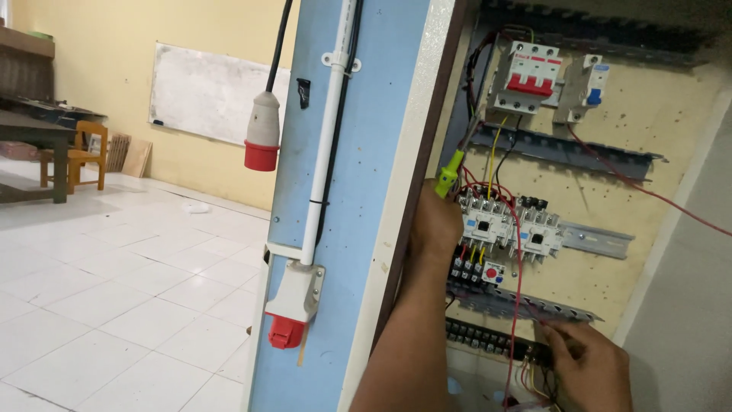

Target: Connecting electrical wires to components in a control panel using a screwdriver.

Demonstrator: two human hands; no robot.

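The left hand (435, 225) is clenched around a green-handled screwdriver (450, 174), whose handle sticks up toward 1 o'clock just beside the left contactor (483, 223). At 5 o'clock from it, the right hand (587, 362) pinches a thin red wire (520, 259) by the black terminal strip (488, 339); the wire loops up past the contactors. A red three-pole breaker (528, 76) sits at 12 o'clock inside the open cabinet (671, 137). A red socket (293, 305) hangs on the blue side panel (366, 152).

Bare forearms, sleeveless, ringless fingers (560, 336)
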